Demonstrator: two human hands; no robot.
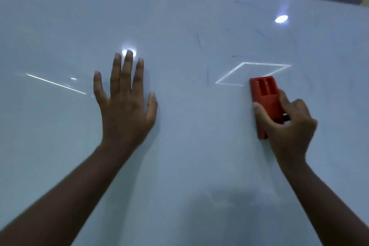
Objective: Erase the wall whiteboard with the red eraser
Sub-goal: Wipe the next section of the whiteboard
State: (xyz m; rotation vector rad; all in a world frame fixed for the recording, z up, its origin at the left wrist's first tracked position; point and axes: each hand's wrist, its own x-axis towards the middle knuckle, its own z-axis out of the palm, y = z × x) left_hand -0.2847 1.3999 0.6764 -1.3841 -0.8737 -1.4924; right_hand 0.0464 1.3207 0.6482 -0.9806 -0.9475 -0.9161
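Red eraser point(264, 102) half hidden by right hand point(287, 124), whiteboard point(179, 166) marks faint

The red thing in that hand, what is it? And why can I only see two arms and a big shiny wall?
The camera sits on a person's head, so you see what they see: their own two arms reaching forward. The shiny wall is a whiteboard. The red thing is an eraser. The right hand holds it, fingers curled round it, flat against the board. The left hand lies open on the board, fingers spread. A few faint blue pen marks are left above the eraser. The bright spots and white lines look like lights reflected in the board, not drawings.
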